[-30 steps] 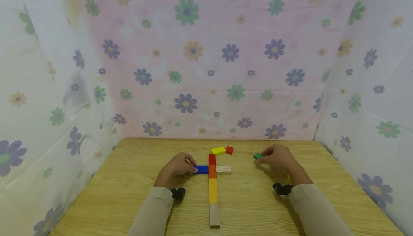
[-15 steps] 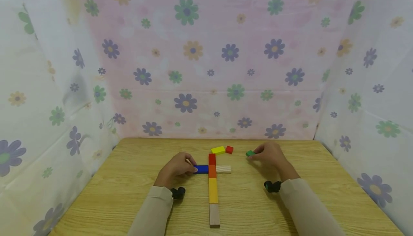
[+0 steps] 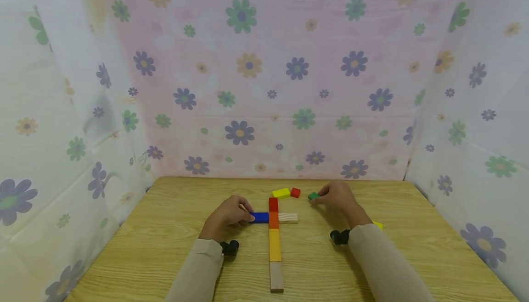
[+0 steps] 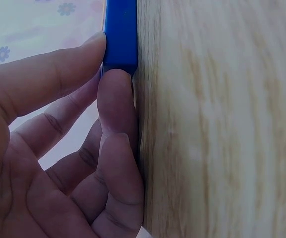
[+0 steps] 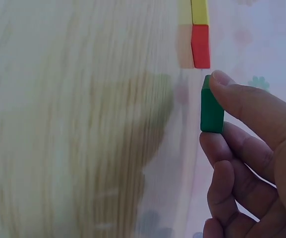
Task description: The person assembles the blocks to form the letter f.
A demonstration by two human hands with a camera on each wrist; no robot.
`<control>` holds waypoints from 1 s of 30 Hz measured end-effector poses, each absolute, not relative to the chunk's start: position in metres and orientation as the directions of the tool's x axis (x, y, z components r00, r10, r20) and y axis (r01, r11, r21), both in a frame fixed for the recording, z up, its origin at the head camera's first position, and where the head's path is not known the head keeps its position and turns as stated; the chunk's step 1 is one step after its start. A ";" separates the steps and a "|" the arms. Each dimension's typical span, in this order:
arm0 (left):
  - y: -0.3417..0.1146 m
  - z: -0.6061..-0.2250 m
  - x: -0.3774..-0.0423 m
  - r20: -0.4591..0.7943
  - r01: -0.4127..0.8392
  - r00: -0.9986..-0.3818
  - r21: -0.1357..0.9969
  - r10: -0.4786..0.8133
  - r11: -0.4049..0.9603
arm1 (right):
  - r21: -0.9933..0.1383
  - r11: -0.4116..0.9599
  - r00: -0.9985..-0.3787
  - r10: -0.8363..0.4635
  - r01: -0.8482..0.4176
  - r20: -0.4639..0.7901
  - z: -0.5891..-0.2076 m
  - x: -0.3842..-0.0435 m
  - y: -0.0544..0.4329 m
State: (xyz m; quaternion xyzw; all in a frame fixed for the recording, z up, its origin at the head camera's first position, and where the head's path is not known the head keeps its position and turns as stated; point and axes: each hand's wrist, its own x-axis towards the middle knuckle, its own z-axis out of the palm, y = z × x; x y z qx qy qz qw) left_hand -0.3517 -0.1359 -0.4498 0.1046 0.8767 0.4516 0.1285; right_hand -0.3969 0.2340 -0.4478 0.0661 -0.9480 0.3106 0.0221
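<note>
My left hand [image 3: 228, 213] pinches the outer end of a blue block [image 3: 259, 218] lying on the table. That block's other end meets a column of blocks: a red block [image 3: 273, 204] at the far end, then an orange block [image 3: 273, 220], a yellow-orange block [image 3: 274, 245] and a plain wood block [image 3: 276, 276]. Opposite the blue one, a pale wood block [image 3: 288, 218] sticks out to the right. Between thumb and fingers my right hand [image 3: 336, 198] holds a green block [image 5: 212, 110]; in the right wrist view it looks raised off the table.
Behind the column lie a bright yellow block [image 3: 281, 193] and a small red block [image 3: 295, 192], just left of the green one. Another yellow block [image 3: 378, 225] shows partly behind my right sleeve. Flowered cloth [image 3: 264, 77] hangs around the wooden table [image 3: 165, 247].
My right hand has moved left with the green block, coming closer to the small red block. The left hand stays on the blue block.
</note>
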 end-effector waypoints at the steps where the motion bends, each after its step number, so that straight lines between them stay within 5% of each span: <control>1: -0.136 -0.450 -0.352 -0.131 0.068 -0.945 0.819 0.300 0.570 | -0.588 0.797 -0.991 -0.112 -0.137 0.078 -0.448 -0.397 0.232; 30: -0.133 -0.447 -0.350 -0.144 0.044 -0.949 0.819 0.279 0.572 | -0.542 0.833 -0.993 -0.102 -0.117 0.057 -0.451 -0.399 0.207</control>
